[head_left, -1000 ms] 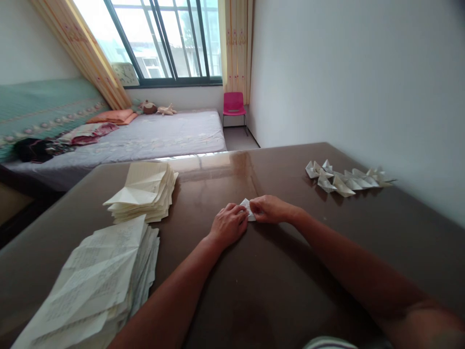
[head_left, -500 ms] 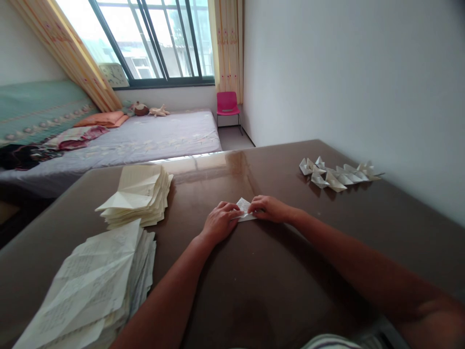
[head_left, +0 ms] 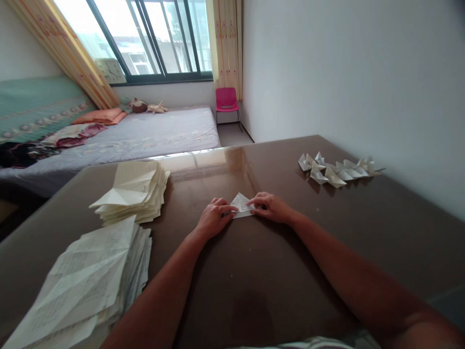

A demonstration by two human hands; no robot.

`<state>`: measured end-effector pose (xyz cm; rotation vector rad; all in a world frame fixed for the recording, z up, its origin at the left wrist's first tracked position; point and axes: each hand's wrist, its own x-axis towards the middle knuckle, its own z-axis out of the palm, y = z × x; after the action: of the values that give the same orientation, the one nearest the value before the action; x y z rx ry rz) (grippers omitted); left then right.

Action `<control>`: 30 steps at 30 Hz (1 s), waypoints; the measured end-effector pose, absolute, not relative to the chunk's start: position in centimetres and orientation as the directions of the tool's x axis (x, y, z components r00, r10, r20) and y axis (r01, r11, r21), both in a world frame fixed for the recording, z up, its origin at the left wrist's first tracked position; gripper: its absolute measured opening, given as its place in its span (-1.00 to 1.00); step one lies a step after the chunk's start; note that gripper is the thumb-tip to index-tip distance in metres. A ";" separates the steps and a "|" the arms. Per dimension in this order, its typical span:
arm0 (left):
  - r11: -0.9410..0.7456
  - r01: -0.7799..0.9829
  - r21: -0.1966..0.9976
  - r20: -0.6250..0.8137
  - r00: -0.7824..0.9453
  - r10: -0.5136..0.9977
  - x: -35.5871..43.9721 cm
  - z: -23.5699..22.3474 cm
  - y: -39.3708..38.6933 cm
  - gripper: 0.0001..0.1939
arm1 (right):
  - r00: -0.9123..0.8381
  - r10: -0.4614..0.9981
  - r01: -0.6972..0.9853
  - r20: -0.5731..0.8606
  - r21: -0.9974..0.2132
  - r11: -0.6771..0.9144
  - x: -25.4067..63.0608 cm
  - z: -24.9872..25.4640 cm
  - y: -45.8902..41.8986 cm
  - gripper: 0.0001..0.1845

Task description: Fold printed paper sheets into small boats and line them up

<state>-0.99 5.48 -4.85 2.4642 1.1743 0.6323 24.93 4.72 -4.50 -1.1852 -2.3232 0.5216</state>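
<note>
A small sheet of written paper (head_left: 241,203), folded to a triangle with a strip along its lower edge, lies on the brown table in front of me. My left hand (head_left: 217,215) grips its left corner between thumb and fingers. On the opposite corner, my right hand (head_left: 269,206) pinches the paper, with fingertips resting on the fold. The triangle's tip points away from me, and its middle shows between the hands.
Left of my arms stand a stack of cream paper (head_left: 132,191) and a nearer stack of written sheets (head_left: 83,276). Several folded paper boats (head_left: 336,174) sit at the table's (head_left: 276,286) far right, near the wall. A bed (head_left: 174,128) and a pink chair (head_left: 227,101) are beyond.
My hands have moved slightly apart toward the paper's two corners, so more of the triangle shows. The bottom strip now lies flatter and straighter. The whole view has shifted a little.
</note>
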 end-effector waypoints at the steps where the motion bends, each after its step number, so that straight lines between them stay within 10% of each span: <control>1: -0.606 0.643 0.468 0.248 0.563 0.788 -1.0 -4.9 5.5 -0.76 | -0.529 0.815 0.657 0.236 -0.494 0.569 24.8 -4.3 4.6 -0.71; 14: -0.686 0.675 0.273 0.313 0.612 0.726 -0.1 -4.8 4.6 -0.69 | -0.604 0.745 0.711 0.282 -0.233 0.664 23.6 -4.3 4.1 -0.60; 24: -0.502 0.723 0.474 0.220 0.455 0.863 -0.7 -4.7 5.8 -0.71 | -0.444 0.855 0.584 0.269 -0.637 0.503 24.8 -5.0 5.3 -0.76; 30: -0.383 0.825 0.416 0.185 0.335 0.924 -0.1 -4.3 5.5 -0.70 | -0.308 0.935 0.699 0.177 -0.625 0.349 23.9 -4.5 5.2 -0.76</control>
<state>-0.12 5.49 -4.34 2.3532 1.5771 0.5784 23.86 5.18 -4.53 -1.4192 -2.1007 0.6024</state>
